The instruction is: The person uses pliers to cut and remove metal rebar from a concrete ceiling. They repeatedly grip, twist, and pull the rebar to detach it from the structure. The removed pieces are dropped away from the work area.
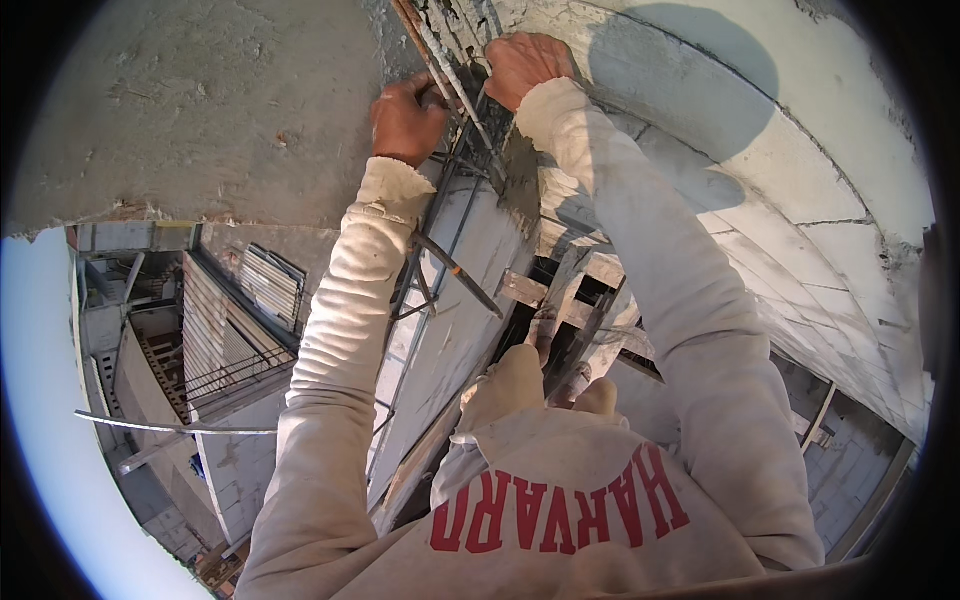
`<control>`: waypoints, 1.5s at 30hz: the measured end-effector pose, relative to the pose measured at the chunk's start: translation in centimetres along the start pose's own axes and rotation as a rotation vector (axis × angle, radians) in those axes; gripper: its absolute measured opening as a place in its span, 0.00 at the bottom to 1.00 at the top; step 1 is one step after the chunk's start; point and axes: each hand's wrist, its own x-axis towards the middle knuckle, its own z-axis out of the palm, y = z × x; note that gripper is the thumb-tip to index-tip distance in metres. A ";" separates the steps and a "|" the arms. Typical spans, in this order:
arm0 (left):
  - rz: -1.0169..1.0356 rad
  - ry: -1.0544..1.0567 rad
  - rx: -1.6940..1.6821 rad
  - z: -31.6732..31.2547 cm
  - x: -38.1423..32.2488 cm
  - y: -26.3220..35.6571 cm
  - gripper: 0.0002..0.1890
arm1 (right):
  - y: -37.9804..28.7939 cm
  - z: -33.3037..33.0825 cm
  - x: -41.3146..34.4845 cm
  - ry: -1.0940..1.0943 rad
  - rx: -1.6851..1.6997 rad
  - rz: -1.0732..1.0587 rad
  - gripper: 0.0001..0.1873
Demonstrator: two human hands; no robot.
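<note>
My left hand (409, 120) is curled against the left side of several upright steel reinforcing bars (456, 79), its fingertips partly hidden behind them. Across from it, my right hand (529, 67) is bent close to the same bars, beside rough concrete; its fingers point away and whatever they hold is hidden. Below the hands, the bars run into a narrow steel cage (450, 169) along a pale block wall (472, 232). A slim dark rod-like tool (459, 271) with an orange band sticks out slantwise from the cage, below my left wrist.
My feet (544, 330) are on wooden scaffold planks (566, 285) with dark gaps between them. A grey plastered wall (225, 112) stands at left, a light block wall (795, 210) at right. Far below at left are corrugated roofing sheets (217, 322). A thin pale strip (180, 427) juts out leftward.
</note>
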 end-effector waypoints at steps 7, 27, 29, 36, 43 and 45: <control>0.165 -0.129 0.034 1.1 4.1 -3.2 0.19 | 0.5 0.8 0.9 0.088 -0.011 -0.079 0.09; -0.309 -0.328 -1.085 3.1 4.2 -0.7 0.38 | 1.8 4.2 -0.2 0.338 0.253 0.050 0.11; -0.343 -0.280 -1.061 3.2 4.7 -1.5 0.38 | 1.9 4.8 0.0 0.280 0.356 0.161 0.14; -0.311 -0.219 -1.076 3.2 3.8 0.3 0.41 | 4.2 2.3 0.4 -0.108 0.747 0.250 0.15; -0.390 -0.240 -1.218 3.6 4.8 -1.2 0.44 | 4.5 5.9 -1.1 -0.032 0.817 0.317 0.12; -0.378 -0.208 -1.239 3.6 4.7 -1.5 0.44 | 4.2 6.6 -1.5 -0.075 0.919 0.381 0.15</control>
